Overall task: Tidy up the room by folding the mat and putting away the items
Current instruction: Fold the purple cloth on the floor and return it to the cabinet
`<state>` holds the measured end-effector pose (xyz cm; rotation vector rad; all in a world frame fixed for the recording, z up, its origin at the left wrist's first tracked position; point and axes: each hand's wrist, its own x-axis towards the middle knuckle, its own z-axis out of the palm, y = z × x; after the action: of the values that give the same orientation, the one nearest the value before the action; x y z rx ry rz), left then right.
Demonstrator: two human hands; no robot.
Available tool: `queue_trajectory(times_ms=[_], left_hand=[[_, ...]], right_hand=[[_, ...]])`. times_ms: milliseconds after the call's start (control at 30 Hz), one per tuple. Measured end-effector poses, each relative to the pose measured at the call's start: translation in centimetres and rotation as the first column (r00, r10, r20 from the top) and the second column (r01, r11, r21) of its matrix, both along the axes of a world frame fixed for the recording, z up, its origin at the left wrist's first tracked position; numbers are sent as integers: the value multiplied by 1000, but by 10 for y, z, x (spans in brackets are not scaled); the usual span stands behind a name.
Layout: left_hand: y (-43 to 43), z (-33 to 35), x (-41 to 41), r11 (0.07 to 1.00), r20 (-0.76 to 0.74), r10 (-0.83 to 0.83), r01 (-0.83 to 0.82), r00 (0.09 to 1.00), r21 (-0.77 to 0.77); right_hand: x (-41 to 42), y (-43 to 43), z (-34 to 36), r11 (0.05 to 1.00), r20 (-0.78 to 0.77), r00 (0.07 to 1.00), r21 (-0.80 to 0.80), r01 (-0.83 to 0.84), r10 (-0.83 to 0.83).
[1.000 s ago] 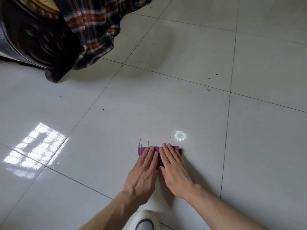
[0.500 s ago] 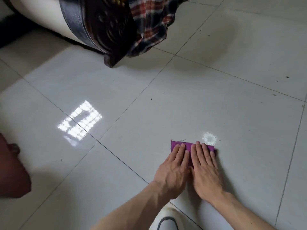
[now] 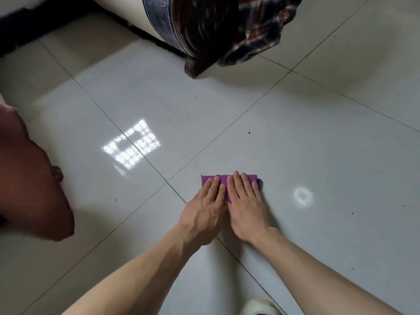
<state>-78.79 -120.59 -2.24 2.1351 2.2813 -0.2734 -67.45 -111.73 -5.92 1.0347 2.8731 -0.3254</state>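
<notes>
Glossy tile floor (image 3: pixel 318 155) (purple cloth mat (image 3: pixel 210 179))

Soft daylight leaves a bright window glare (image 3: pixel 131 147) on the glossy floor (image 3: pixel 318 155), while the frame's top edge is motion-blurred.

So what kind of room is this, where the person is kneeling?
Probably a room in a home. The glossy tiled floor, a plaid garment draped over dark furniture, and both hands pressing a small purple mat flat all suggest it.
</notes>
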Motion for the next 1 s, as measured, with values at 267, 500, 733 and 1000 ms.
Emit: queue_trajectory(times_ms=[267, 500, 733, 1000], left_hand=[[-22, 2, -40, 987, -28, 145, -143, 989, 73], [-60, -11, -50, 972, 17, 236, -235, 972, -18], [-53, -11, -31, 982, 80, 171, -177, 982, 72], [-5, -11, 47, 991, 80, -105, 98, 991, 89]], right_hand=[[-62, -3, 7, 979, -28, 981, -59, -194, 192], [-89, -35, 9, 962, -46, 971, -130, -241, 237], [-57, -30, 13, 970, -26, 981, -149, -194, 192], [46, 1, 22, 987, 2, 1000, -161, 12, -12]])
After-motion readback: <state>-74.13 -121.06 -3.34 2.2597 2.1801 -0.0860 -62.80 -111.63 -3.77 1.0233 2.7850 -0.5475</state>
